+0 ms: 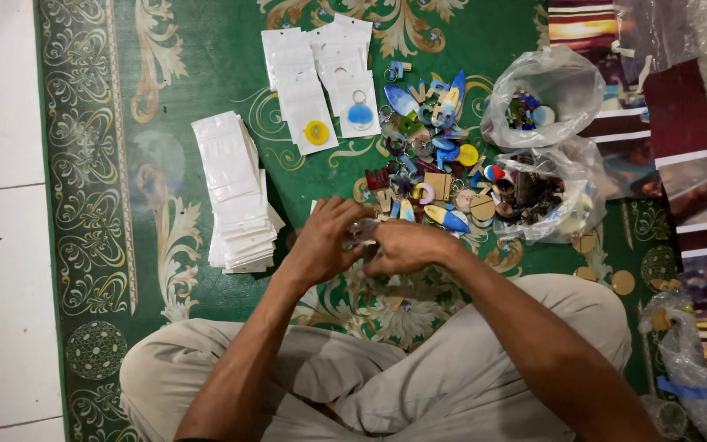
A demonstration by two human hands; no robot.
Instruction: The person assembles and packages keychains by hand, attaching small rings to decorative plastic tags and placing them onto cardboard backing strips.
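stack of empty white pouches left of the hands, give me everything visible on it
The stack of pouches is a long, slumped pile of small flat white packets, glossy like plastic, overlapping like shingles. It runs from upper left toward the person's left hand, lying flat on the green patterned rug. The lower end fans out unevenly. Neither hand touches it; filled pouches lie apart, above right.

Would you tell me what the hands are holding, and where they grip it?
Both hands, left hand and right hand, pinch a small clear plastic pouch between their fingertips; the exact grip points are hidden.
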